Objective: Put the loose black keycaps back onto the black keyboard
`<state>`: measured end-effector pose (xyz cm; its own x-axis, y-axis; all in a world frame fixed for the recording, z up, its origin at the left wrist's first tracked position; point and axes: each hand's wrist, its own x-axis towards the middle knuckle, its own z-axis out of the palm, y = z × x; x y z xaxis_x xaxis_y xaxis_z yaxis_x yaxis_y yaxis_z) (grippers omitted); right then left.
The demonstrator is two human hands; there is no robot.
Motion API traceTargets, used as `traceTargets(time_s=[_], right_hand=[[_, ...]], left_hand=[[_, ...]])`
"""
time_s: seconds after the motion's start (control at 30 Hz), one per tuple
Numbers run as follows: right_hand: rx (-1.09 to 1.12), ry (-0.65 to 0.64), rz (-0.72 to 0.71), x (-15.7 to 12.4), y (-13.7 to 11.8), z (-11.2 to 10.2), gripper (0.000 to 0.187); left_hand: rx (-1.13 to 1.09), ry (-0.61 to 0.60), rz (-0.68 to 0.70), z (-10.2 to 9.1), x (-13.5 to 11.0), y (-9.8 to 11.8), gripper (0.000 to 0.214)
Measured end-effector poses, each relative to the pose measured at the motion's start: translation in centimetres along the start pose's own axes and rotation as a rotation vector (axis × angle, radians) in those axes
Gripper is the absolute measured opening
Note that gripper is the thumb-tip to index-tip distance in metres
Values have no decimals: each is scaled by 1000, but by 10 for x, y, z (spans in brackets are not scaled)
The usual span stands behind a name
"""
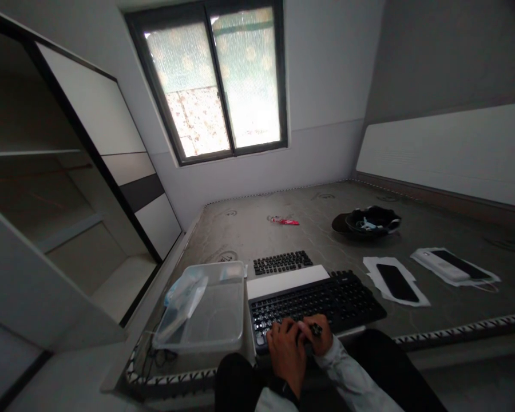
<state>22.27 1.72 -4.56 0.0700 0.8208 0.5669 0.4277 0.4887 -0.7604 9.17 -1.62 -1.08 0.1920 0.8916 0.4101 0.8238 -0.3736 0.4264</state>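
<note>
A black keyboard (326,303) lies on a grey mattress (309,229) in front of me. My left hand (285,349) rests on its near left keys with the fingers curled down onto them. My right hand (320,335) is beside it, pinched around a small dark object that looks like a keycap (316,329). A white panel (287,280) lies behind the keyboard, and a block of loose black keys (282,262) sits behind that.
A clear plastic tray (210,309) with a bag stands left of the keyboard. A phone on paper (397,282), a white device (452,266), a black cap (367,222) and a red wrapper (285,221) lie further out. The window is ahead, shelves at left.
</note>
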Motion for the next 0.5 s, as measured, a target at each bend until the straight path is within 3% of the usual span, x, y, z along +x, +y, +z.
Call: traceTargets(time_s=[0.1, 0.3, 0.43, 0.5], right_hand=[[-55, 12, -104, -4, 3, 2, 41], [-51, -144, -238, -6, 0, 0, 31], [15, -155, -186, -4, -10, -1, 33], [159, -139, -53, 0, -15, 1, 36]], left_hand=[[-21, -7, -11, 0, 0, 0, 23], [-69, 68, -16, 11, -3, -6, 26], [-59, 57, -33, 14, -3, -10, 26], [-35, 27, -35, 12, -3, -11, 24]])
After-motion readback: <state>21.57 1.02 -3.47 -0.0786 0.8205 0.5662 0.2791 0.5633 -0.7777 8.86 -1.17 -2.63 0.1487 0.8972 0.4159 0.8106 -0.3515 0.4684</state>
